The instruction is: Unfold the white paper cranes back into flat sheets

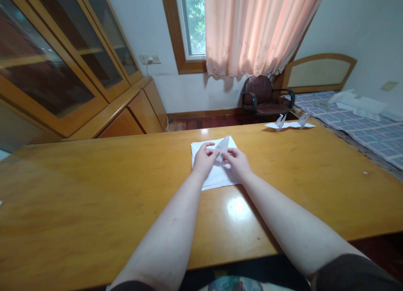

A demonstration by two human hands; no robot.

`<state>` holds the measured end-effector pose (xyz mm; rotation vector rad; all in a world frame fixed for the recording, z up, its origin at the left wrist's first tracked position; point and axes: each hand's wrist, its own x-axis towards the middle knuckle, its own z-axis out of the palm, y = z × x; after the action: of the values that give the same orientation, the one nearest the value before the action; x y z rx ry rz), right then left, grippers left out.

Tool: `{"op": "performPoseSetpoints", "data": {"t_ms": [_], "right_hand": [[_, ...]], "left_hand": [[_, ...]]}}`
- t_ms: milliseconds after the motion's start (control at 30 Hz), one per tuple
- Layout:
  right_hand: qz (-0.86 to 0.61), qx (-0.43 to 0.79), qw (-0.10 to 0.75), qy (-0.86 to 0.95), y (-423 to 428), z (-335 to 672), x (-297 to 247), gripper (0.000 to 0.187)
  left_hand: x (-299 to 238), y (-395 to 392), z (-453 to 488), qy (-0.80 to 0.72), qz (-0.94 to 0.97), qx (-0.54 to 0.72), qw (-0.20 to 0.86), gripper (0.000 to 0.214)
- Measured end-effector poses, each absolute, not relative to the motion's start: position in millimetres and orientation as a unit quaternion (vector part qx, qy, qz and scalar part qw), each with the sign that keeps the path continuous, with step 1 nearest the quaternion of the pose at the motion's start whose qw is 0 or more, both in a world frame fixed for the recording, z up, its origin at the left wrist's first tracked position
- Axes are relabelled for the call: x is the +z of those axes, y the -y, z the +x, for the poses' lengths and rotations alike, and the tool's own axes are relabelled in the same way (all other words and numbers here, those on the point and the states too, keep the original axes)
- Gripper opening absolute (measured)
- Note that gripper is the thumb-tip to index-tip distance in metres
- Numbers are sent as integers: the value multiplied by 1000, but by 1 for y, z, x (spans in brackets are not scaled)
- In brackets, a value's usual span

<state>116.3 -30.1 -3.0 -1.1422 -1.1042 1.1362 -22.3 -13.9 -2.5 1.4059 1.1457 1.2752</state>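
My left hand (204,158) and my right hand (236,161) meet over a stack of white paper sheets (217,177) on the wooden table (94,190). Between them they pinch a small folded piece of white paper (223,146) with a pointed tip that sticks up and away from me. Both hands have fingers closed on its lower edges. The folded piece is lifted slightly above the sheets.
Two finished folded paper figures (280,122) stand on a white sheet at the table's far right edge. Beyond the table are a dark armchair (264,95), a bed (362,123) at right, wooden glass-door cabinets (63,72) at left, and a curtained window (252,26).
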Motion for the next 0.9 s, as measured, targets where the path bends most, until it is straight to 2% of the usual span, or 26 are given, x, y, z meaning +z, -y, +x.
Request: {"op": "performPoseSetpoints", "data": {"t_ms": [133, 333, 500, 667, 900], "right_hand": [[-512, 442, 581, 452, 30, 118, 0, 27], [-489, 452, 613, 425, 26, 119, -6, 31], [-463, 477, 613, 427, 28, 118, -6, 35], [-457, 464, 621, 437, 29, 118, -8, 33], [-453, 482, 621, 420, 31, 117, -9, 32]], "left_hand": [[-5, 13, -20, -417, 541, 525, 507, 33], [-4, 12, -18, -395, 520, 511, 559, 41], [-3, 10, -18, -397, 515, 515, 558, 31], [-4, 12, -18, -388, 566, 522, 507, 21], [-2, 16, -16, -393, 548, 497, 546, 36]]}}
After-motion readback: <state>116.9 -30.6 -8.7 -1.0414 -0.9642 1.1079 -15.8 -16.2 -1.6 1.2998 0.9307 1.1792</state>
